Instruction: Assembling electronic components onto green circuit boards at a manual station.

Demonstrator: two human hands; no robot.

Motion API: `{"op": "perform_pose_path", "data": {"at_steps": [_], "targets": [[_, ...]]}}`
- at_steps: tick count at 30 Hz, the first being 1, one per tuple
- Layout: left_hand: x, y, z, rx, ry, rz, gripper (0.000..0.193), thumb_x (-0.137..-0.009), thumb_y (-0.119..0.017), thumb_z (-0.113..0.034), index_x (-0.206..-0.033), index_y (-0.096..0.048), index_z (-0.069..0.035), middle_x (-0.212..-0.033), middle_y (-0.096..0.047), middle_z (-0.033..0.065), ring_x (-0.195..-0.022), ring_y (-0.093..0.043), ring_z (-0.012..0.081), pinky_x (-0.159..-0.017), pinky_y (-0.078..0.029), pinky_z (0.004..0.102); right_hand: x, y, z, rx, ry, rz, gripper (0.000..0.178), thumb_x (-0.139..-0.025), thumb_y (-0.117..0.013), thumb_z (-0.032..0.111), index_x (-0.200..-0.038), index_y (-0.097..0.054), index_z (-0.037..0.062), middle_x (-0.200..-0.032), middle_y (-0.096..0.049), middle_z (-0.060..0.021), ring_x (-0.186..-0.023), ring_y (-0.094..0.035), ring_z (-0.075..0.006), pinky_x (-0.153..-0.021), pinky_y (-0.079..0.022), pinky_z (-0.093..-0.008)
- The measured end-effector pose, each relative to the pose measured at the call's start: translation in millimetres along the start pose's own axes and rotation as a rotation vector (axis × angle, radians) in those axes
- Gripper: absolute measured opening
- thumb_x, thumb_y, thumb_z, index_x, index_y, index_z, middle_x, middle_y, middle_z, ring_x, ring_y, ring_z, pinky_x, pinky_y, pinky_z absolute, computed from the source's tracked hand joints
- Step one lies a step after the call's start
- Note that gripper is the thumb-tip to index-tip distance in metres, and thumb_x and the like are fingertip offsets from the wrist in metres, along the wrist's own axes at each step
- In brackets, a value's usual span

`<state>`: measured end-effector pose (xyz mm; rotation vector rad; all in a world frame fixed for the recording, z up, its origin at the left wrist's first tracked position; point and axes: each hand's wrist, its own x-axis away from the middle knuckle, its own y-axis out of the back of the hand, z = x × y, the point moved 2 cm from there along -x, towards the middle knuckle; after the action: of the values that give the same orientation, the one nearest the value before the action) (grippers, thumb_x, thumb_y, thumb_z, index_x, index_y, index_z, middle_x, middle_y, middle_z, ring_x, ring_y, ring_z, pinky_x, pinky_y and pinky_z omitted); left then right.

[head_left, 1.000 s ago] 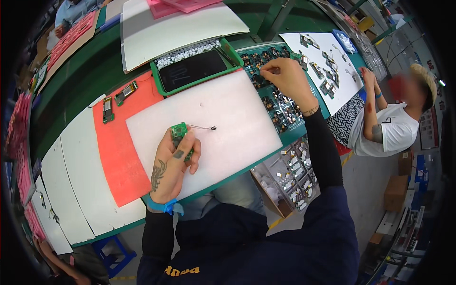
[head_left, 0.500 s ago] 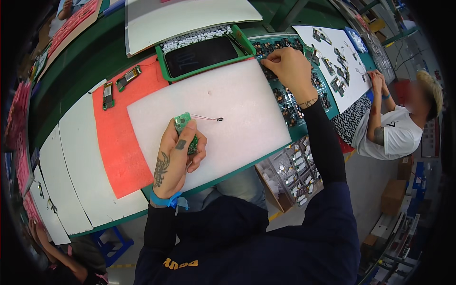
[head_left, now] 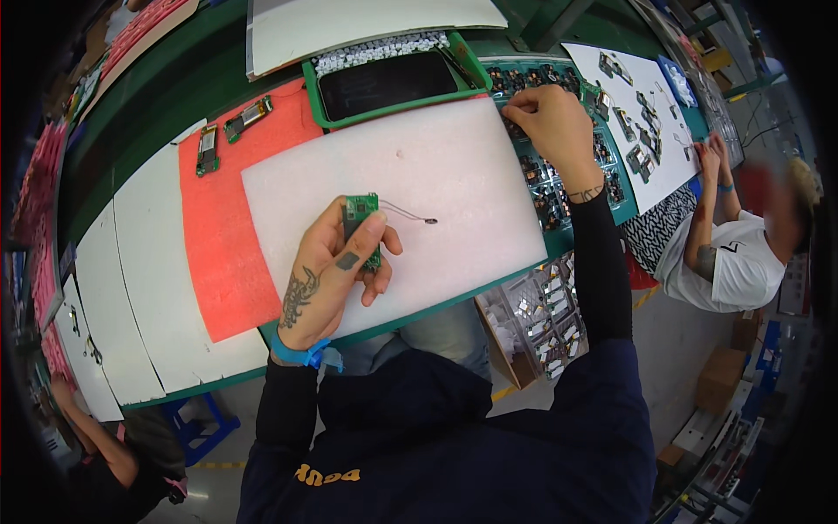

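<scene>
My left hand point(head_left: 327, 266) is closed around a small green circuit board point(head_left: 362, 207), with the thumb along its face. Two thin wires run from the board to a small dark round part point(head_left: 430, 222), which hangs over or rests on a white foam sheet point(head_left: 463, 157); I cannot tell which. To the right, my right hand point(head_left: 559, 129) is over the clear tray point(head_left: 572, 220) of small black-and-copper components. Its thumb and forefinger are pinched together at the tray's near-left part, and whatever is between them is hidden.
A green bin point(head_left: 323, 118) behind the foam holds small white pieces and a dark flat panel point(head_left: 384, 83). Two board assemblies point(head_left: 207, 150) lie on a red sheet point(head_left: 218, 253). At right, several more lie on white board point(head_left: 602, 135), beside a co-worker point(head_left: 724, 262).
The view has shifted slightly. My left hand has turned the circuit board more upright, and its fingers are a little looser. My right hand stays pinched at the tray.
</scene>
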<state>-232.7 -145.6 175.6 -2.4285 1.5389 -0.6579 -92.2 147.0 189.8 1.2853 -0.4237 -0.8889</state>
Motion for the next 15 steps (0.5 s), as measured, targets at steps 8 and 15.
{"op": "perform_pose_path", "data": {"at_steps": [8, 15], "targets": [[0.8, 12.1, 0.5, -0.036, 0.042, 0.016, 0.024, -0.108, -0.058, -0.029, -0.106, -0.055, -0.005, -0.075, -0.057, 0.0048, -0.050, -0.046, 0.0076, -0.041, -0.031, 0.0201, 62.3, 9.6, 48.5, -0.753, -0.052, -0.092, 0.012, -0.086, -0.075, 0.002, -0.098, -0.074, -0.0017, -0.081, -0.072, -0.0067, -0.064, -0.062, -0.0136, -0.061, -0.051, -0.0256], [1.0, 5.9, 4.1, -0.020, 0.061, -0.008, 0.037, -0.110, -0.052, -0.040, -0.107, -0.056, -0.004, -0.072, -0.054, 0.0037, -0.048, -0.045, 0.0073, -0.041, -0.030, 0.0201, 149.6, -23.5, 122.8, -1.323, 0.040, -0.027, 0.021, -0.079, -0.080, -0.009, -0.099, -0.076, -0.0027, -0.088, -0.071, -0.0078, -0.073, -0.063, -0.0131, -0.067, -0.051, -0.0220]]}}
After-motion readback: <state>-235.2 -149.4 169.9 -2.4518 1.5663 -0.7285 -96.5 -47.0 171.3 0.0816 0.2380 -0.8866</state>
